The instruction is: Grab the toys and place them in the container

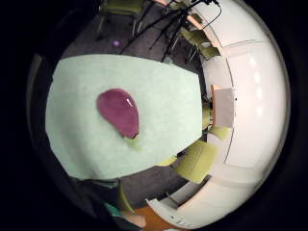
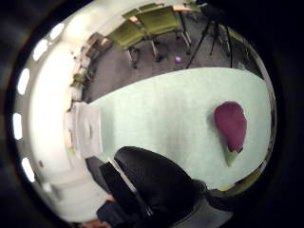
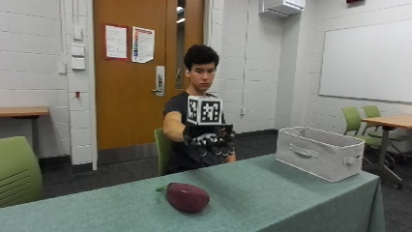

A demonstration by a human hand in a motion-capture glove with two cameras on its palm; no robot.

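Observation:
A purple toy eggplant (image 3: 187, 196) with a green stem lies on the green tablecloth (image 3: 289, 193), left of the table's middle. The person's gloved right hand (image 3: 209, 140) hangs in the air above and behind it, palm toward the table, with loosely bent fingers holding nothing. A white fabric container (image 3: 320, 152) stands at the table's right end, well away from the eggplant. Both palm views look down on the eggplant (image 1: 119, 111) (image 2: 230, 124), which lies alone on the cloth. The thumb side palm view also shows the container (image 2: 88, 128) and part of the black glove (image 2: 156, 183).
Green chairs (image 3: 16, 174) stand at the left and at the far right beside a wooden desk (image 3: 389, 121). The table's front edge and right corner (image 3: 373, 179) drop off to the floor. A small purple ball (image 2: 178, 60) lies on the carpet beyond the table.

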